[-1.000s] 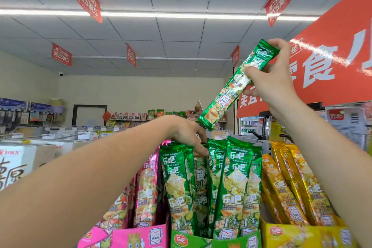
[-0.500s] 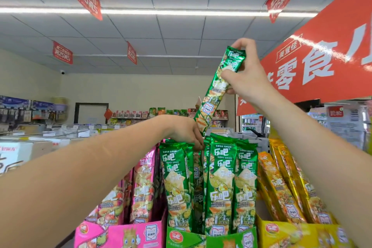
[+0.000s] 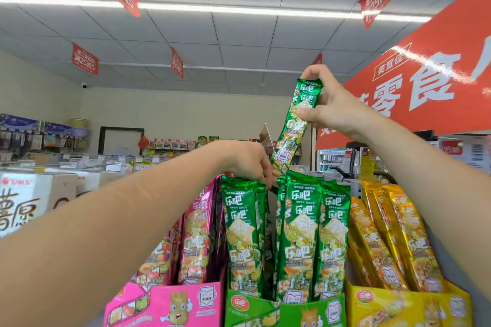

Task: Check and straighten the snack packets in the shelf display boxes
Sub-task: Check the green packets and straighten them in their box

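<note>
A long green snack packet (image 3: pixel 293 125) hangs almost upright above the green display box (image 3: pixel 265 310). My right hand (image 3: pixel 329 103) pinches it near its top, and its lower end dips into a gap among the standing green packets (image 3: pixel 300 241). My left hand (image 3: pixel 249 162) rests on the tops of the left green packets (image 3: pixel 241 233), fingers curled over them and holding them aside from the gap. The packet's lower tip is hidden behind my left fingers.
A pink display box (image 3: pixel 170 302) with pink packets (image 3: pixel 196 231) stands left of the green one, a yellow box (image 3: pixel 409 305) with yellow packets (image 3: pixel 393 241) to its right. A red banner (image 3: pixel 414 82) hangs at upper right. White cartons (image 3: pixel 24 202) sit at far left.
My right hand has swung the green packet from a steep slant to nearly upright and lowered it, so its bottom end now enters the gap. My left hand has stayed on the packet tops.
</note>
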`<action>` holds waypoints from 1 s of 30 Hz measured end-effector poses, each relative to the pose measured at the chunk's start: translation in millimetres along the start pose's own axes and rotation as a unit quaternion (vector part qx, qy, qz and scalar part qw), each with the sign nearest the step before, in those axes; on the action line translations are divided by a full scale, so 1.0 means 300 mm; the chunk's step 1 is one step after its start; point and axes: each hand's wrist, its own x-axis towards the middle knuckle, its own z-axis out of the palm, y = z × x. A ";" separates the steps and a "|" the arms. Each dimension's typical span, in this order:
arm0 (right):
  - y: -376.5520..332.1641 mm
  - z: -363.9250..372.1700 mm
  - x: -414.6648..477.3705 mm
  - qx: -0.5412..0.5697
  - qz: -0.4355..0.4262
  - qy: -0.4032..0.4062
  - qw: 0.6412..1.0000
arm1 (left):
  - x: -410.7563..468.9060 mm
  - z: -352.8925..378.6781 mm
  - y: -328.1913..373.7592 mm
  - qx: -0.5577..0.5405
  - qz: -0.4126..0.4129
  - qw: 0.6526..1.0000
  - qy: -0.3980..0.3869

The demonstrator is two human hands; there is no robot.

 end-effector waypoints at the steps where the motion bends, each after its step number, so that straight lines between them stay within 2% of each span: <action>1: -0.004 -0.005 0.004 -0.007 -0.003 -0.013 1.000 | 0.005 0.002 -0.001 -0.001 0.001 1.000 0.000; 8: 0.022 0.108 -0.009 -0.125 0.045 -0.128 0.983 | -0.017 -0.008 -0.015 -0.014 0.011 0.997 0.070; 11: 0.078 0.181 -0.050 -0.121 0.094 -0.179 0.972 | -0.019 0.007 -0.014 0.009 -0.004 0.997 0.073; 13: 0.106 0.194 -0.056 -0.178 0.097 -0.183 0.962 | -0.012 0.015 -0.012 0.020 -0.019 0.998 0.049; 16: 0.095 0.180 -0.048 -0.164 0.162 -0.179 0.957 | -0.010 0.017 0.006 0.029 -0.034 0.999 0.029; 20: 0.067 0.169 -0.063 -0.150 0.237 -0.199 0.939 | -0.004 0.029 0.030 -0.013 -0.036 0.997 0.066; 24: 0.063 0.168 -0.063 -0.202 0.202 -0.222 0.932 | -0.007 0.032 0.009 -0.101 -0.049 0.989 0.100; 28: 0.075 0.165 -0.058 -0.103 0.200 -0.199 0.954 | -0.028 0.017 -0.011 -0.106 -0.008 0.990 0.091; 30: 0.085 0.148 -0.055 -0.061 0.213 -0.200 0.954 | -0.041 0.003 -0.022 -0.147 0.014 0.984 0.097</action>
